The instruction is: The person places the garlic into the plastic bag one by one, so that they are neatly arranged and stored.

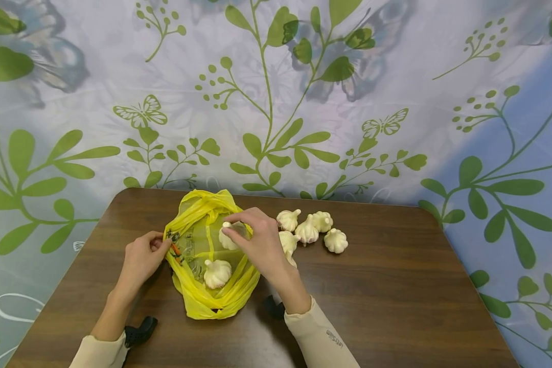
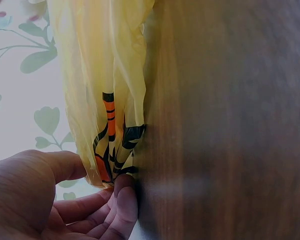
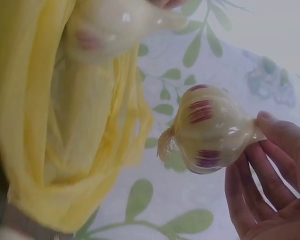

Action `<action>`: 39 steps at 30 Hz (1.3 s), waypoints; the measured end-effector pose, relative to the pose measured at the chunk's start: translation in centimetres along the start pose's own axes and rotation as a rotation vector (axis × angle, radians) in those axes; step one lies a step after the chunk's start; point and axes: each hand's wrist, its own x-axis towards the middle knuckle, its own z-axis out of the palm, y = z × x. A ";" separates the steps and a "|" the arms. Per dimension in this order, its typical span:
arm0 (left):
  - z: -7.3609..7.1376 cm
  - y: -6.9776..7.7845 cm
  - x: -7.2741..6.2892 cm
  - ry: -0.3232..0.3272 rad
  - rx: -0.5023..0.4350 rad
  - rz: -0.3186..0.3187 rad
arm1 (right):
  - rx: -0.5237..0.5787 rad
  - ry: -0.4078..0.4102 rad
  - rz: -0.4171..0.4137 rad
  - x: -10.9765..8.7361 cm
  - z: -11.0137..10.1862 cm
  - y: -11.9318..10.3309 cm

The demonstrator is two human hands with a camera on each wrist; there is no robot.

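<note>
A yellow plastic bag (image 1: 211,306) lies on the table with its mouth spread open. My left hand (image 1: 140,258) pinches the bag's left edge between thumb and fingers, beside an orange and black print (image 2: 110,112). Over the bag's opening, my right hand (image 1: 263,245) holds a garlic bulb (image 3: 210,132) by its stem, thumb against fingertips. The bulb is whitish with purple streaks and a tuft of roots. Another garlic bulb (image 1: 217,274) lies in the near part of the bag, its stem pointing up and left.
Several more garlic bulbs (image 1: 307,230) lie grouped on the brown wooden table (image 1: 386,286), just right of the bag and partly behind my right hand. A leaf-patterned cloth (image 1: 276,102) hangs behind the table's far edge. Dark wrist mounts (image 1: 140,331) sit under both forearms.
</note>
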 end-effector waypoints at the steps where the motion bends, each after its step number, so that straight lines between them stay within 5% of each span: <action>1: 0.0 0.0 0.0 0.003 0.000 0.000 | 0.010 -0.004 -0.004 0.2 0.4 -0.1; 22: 0.3 -0.3 0.5 0.045 -0.001 0.035 | 0.025 -0.143 -0.044 0.8 5.3 -2.0; 39: 0.1 -0.3 0.6 0.036 -0.001 0.025 | -0.001 -0.246 -0.024 0.1 7.4 -1.3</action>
